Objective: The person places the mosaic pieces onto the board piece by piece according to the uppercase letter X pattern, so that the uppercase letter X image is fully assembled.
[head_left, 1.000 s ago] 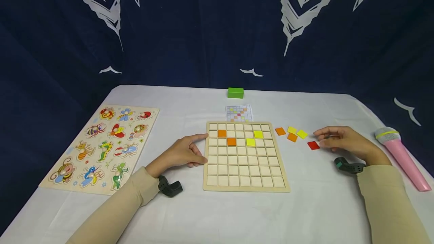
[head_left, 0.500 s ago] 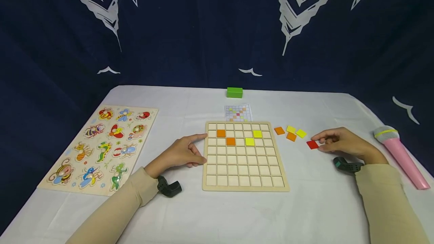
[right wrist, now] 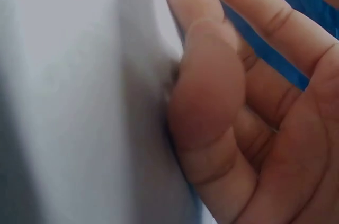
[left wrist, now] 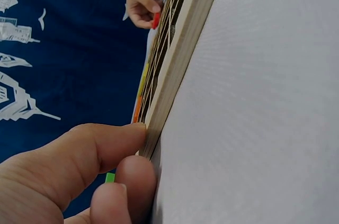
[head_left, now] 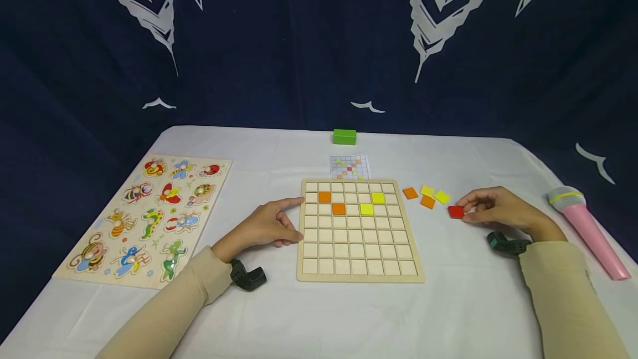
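Observation:
My right hand (head_left: 505, 209) pinches a red square tile (head_left: 456, 212) between thumb and fingers, right of the board. The same tile is a small red sliver in the left wrist view, while in the right wrist view the fingers hide it. My left hand (head_left: 264, 225) touches the left edge of a wooden grid board (head_left: 344, 278) with index finger and thumb. Two orange tiles (head_left: 324, 196) and two yellow tiles (head_left: 377, 198) sit in its upper cells. Beside its upper right corner lie loose orange tiles (head_left: 410, 193) and yellow tiles (head_left: 442, 197).
Behind the board lie a small printed pattern card (head_left: 349, 167) and a green block (head_left: 344, 137). An insect puzzle board (head_left: 164, 194) is at the left of the white-covered table. A pink microphone (head_left: 595, 240) lies at the far right, outside the right arm.
My right hand has closed its fingers on the red tile and drawn it slightly left, tilting it off the cloth. My left hand stays at the board's edge.

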A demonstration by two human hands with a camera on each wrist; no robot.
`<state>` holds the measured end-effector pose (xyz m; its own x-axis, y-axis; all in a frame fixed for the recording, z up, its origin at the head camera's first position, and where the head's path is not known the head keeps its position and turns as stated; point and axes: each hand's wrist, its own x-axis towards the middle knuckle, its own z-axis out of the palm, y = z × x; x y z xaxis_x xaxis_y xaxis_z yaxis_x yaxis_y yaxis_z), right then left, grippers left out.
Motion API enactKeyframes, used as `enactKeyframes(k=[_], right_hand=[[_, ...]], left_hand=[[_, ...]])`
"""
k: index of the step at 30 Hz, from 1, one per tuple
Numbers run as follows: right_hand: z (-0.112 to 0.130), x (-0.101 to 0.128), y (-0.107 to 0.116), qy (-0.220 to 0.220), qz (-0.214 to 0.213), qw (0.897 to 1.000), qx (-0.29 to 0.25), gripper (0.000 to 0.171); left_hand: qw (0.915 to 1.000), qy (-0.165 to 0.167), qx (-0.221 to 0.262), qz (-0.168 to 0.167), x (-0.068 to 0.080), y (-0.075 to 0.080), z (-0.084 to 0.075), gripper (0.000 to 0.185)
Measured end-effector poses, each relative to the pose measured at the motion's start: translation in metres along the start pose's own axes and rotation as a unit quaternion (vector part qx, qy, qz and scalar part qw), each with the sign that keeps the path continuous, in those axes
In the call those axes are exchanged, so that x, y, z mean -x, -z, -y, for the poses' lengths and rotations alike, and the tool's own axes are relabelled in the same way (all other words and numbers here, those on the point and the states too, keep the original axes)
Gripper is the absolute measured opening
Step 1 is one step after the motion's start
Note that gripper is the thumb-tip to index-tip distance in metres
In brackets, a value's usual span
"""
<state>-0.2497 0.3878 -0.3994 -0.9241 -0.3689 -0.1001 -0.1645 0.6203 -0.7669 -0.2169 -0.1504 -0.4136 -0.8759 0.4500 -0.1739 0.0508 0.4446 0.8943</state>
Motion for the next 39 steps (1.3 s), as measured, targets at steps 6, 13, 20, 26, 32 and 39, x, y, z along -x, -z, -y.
enactKeyframes(k=[6,13,20,26,32,39], right_hand=[[0.009,-0.005,-0.003,0.028,0.007,1.0,0.002,0.026],[0.024,-0.012,-0.011,0.043,-0.01,0.999,0.03,0.029],[0.038,-0.019,-0.021,0.078,-0.008,0.997,0.026,0.029],[0.052,-0.023,-0.033,0.112,-0.005,0.994,0.018,0.026],[0.064,-0.025,-0.046,0.12,0.001,0.993,0.011,0.025],[0.082,-0.027,-0.059,0.106,0.01,0.994,0.001,0.026]], left_hand=[[1.0,-0.002,0.006,0.004,0.0,0.0,0.0,0.089],[0.9999,0.004,0.009,0.008,0.0,0.001,0.001,0.089],[0.9999,0.003,0.012,0.008,0.001,0.0,0.001,0.09],[0.9999,0.003,0.011,0.006,0.001,-0.001,0.0,0.089],[0.9999,-0.001,0.012,0.008,0.001,-0.001,0.001,0.09],[0.9999,-0.001,0.011,0.007,0.001,0.0,0.002,0.09]])
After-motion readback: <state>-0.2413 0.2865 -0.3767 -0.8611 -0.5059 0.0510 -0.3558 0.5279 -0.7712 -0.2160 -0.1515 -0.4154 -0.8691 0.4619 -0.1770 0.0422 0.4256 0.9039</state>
